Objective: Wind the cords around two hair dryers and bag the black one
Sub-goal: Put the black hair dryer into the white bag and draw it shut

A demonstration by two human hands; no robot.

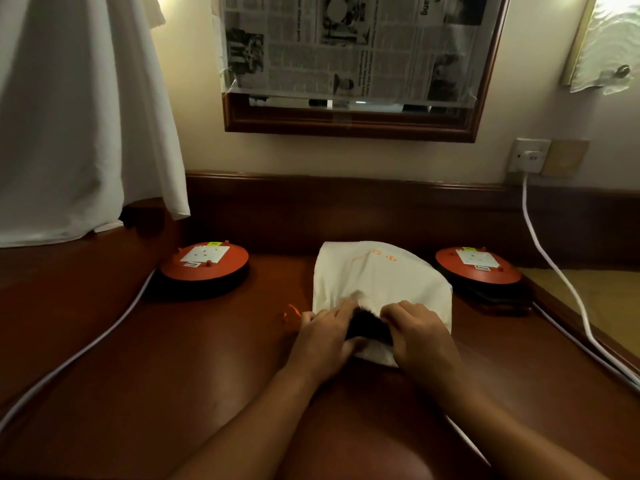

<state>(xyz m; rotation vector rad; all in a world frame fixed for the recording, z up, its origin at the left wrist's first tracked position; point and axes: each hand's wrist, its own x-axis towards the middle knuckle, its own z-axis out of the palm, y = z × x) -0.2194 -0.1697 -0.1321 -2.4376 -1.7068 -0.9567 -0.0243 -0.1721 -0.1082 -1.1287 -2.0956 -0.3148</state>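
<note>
- Your left hand (323,336) and right hand (420,336) sat side by side in the lower middle of the frame. Each had its fingers curled over the open mouth of the white cloth bag with orange print (377,275) and gripped it.
- The black hair dryer (365,323) showed only as a dark patch in that mouth, between your two hands. Most of it seemed to be inside, and its cord could not be seen.
- Bagging looked nearly done. You had the last of the dryer to tuck in and the mouth to draw closed, probably with the thin orange drawstring (290,312) just left of your left hand.
- The second hair dryer was nowhere in the frame, so you could not tell whether its cord was wound.
- The bag lay on the dark polished wooden desk (173,375), with bare wood around your forearms at the bottom of the frame.
- A round orange cable reel with a white socket plate (204,265) stood at centre left, and a second orange reel (479,266) at centre right. Both were apart from the bag, the right one nearer.
- A white cable (86,348) curved down the left of the frame.
- Another white cable (554,271) dropped from the wall socket (530,155) at upper right and ran along the desk's right edge. That was the tight side.
- The raised wooden back rail (346,209) closed off the room behind the bag.
</note>
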